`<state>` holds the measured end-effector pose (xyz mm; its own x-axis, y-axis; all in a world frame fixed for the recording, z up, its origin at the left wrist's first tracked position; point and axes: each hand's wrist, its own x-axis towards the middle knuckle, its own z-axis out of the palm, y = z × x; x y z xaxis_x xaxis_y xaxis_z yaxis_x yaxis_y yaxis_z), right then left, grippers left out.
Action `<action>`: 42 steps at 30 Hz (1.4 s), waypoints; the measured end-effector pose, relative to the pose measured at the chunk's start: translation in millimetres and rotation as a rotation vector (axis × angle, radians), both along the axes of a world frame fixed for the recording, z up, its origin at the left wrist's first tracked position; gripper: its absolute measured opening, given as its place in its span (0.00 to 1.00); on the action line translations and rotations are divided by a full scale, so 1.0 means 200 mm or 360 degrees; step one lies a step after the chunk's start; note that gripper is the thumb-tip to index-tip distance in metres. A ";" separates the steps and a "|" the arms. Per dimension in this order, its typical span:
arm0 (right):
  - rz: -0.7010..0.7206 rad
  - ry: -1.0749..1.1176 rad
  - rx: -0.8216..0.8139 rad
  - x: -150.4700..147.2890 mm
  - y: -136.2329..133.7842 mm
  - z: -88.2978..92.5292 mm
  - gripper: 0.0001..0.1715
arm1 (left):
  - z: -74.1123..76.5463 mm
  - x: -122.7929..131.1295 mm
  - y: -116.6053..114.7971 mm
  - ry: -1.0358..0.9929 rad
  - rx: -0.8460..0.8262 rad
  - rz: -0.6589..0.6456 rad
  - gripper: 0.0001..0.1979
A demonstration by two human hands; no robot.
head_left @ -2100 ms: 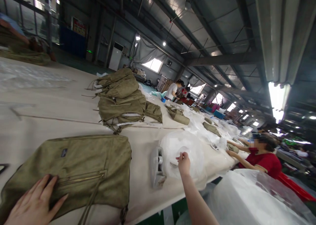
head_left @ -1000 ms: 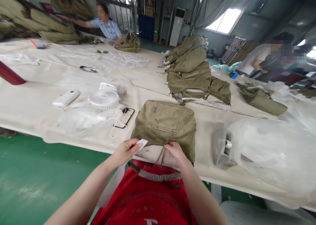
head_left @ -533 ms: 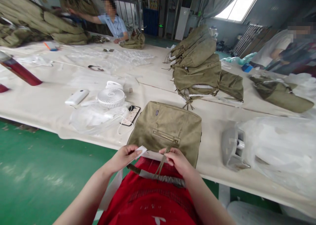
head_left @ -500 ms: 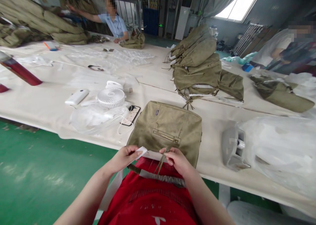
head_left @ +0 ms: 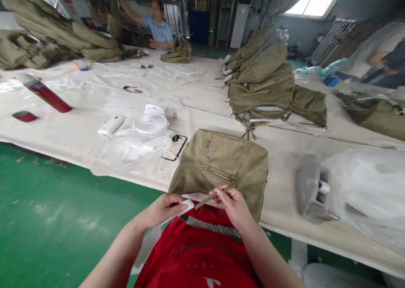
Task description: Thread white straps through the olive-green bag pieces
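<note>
A green bag (head_left: 234, 153) lies flat in the middle of the frame, at the near edge of the counter (head_left: 202, 85), its zip (head_left: 220, 174) facing up. Just below, the left hand (head_left: 166, 210) is clamped on a white strip (head_left: 187, 204) whose length trails to the lower left. The right hand (head_left: 232, 203) pinches a green strap (head_left: 207, 200) between thumb and fingers over the bag's lower edge; the strap's end points at the strip, and I cannot tell whether they touch. A wrapped handle (head_left: 215, 227) lies against the red shirt (head_left: 202, 254) at bottom centre. A phone (head_left: 177, 148) and a fan (head_left: 151, 125) sit left of the bag; a grey dispenser (head_left: 311, 191) stands at right. More bags (head_left: 261, 85) are heaped at upper right.
</note>
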<state>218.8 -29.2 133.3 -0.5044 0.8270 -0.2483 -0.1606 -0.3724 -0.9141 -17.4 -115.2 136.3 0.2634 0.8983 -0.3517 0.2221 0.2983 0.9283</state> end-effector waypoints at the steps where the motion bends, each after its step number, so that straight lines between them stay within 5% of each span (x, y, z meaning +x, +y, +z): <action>1: -0.0041 -0.0014 0.0037 -0.01 0.00 0.00 0.16 | 0.01 0.00 0.00 -0.0018 -0.0015 -0.0011 0.20; 15: 0.0029 -0.0170 0.0077 -0.03 -0.01 0.03 0.20 | 0.08 0.08 0.03 -0.0042 -0.0044 -0.0036 0.21; 25: -0.0011 -0.0109 0.0084 0.00 -0.02 0.01 0.17 | 0.01 0.06 0.04 0.0008 -0.0093 0.0107 0.23; 35: 0.0106 -0.0198 0.0079 -0.08 -0.02 -0.09 0.18 | 0.02 0.16 0.16 0.0167 -0.0012 -0.0040 0.23; 42: -0.0183 0.0054 -0.0469 0.00 0.01 -0.13 0.28 | 0.02 0.14 0.27 0.0513 0.0116 -0.0201 0.24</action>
<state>218.5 -27.6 107.2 -0.4238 0.7740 -0.4704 -0.2456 -0.5981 -0.7628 11.5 -61.9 140.0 0.2602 0.8915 -0.3708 0.5380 0.1851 0.8224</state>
